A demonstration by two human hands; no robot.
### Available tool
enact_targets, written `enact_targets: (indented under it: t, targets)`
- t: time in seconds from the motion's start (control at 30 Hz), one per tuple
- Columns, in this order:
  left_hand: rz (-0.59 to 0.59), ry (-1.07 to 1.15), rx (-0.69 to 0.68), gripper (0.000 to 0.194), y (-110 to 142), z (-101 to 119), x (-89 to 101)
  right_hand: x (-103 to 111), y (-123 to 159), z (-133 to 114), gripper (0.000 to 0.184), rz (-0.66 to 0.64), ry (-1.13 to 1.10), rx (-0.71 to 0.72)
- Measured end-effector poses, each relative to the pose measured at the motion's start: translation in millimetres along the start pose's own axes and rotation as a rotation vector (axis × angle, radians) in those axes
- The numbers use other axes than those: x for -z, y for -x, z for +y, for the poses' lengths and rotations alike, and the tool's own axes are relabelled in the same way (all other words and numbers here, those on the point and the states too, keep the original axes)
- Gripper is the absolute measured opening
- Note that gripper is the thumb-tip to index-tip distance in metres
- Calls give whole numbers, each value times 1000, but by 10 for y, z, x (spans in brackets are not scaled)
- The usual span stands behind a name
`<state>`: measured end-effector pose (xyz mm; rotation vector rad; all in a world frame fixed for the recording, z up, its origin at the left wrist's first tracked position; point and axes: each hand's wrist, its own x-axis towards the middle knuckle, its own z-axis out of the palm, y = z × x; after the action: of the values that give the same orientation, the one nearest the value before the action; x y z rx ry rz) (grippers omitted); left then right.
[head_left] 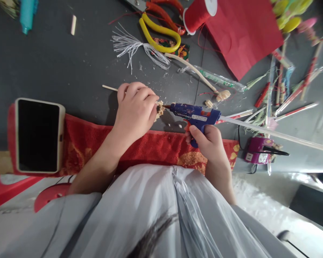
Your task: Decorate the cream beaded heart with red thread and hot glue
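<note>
My left hand (137, 111) is closed around a thin pale stick (109, 87), whose end sticks out past the fingers on the left. At the other side of that hand shows a beige, bumpy head (159, 115); whether it joins the stick is hidden by my fingers. My right hand (207, 141) grips a blue hot glue gun (195, 113) by its handle, a finger at the orange trigger. The nozzle points left and meets or nearly meets the beige head. From the gun's back a long translucent glue stick (274, 133) runs right.
A phone (39, 136) lies on a red patterned cloth (161, 148) along the grey table's front edge. Beyond my hands are a white thread tassel (140, 44), yellow-handled tool (161, 37), red thread spool (199, 16), red paper (244, 32) and a curved stick (196, 71). A purple power block (260, 150) stands right.
</note>
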<state>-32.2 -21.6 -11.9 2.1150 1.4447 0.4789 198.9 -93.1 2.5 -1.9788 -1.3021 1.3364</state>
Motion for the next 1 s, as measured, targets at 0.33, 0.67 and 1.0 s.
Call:
enact_targets:
  t: [0.33, 0.67, 1.0]
  targets:
    - [-6, -39, -66, 26, 22, 1, 9, -2, -9, -45, 42, -10, 34, 13]
    - [-5, -67, -88, 54, 41, 7, -169, -1, -3, 8, 42, -1, 23, 7]
    - [55, -32, -37, 45, 31, 41, -244, 21, -2, -28, 37, -20, -45, -25]
